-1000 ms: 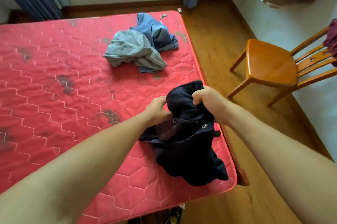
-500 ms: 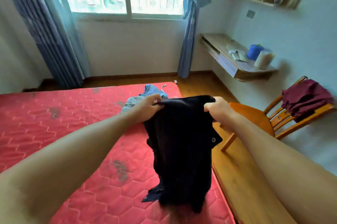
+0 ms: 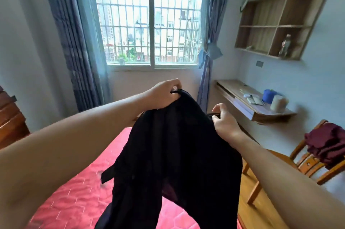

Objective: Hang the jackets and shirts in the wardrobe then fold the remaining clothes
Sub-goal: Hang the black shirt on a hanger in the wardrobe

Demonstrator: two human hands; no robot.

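the dark garment is of thin, soft, almost black fabric and hangs in the air in front of the person, above the near corner of the red quilted mattress, which has a stitched hexagon pattern. the left hand pinches one end of the garment's top edge between thumb and curled fingers, and the right hand, a little lower, grips the other end with bent fingers. below the hands the fabric falls in two long parts, like legs, and a short flat strap stands out on the left side, blurred. the bottom of the garment is cut off by the lower edge of the picture, so its full length cannot be seen, and it covers much of the mattress. on the right a wooden chair carries a crumpled maroon cloth, and a wooden bench is fixed to the wall under the shelves. compared with half a second ago, the garment is held higher and spread wider, the view is tilted up toward the barred window, and the grey and blue clothes on the mattress no longer show.
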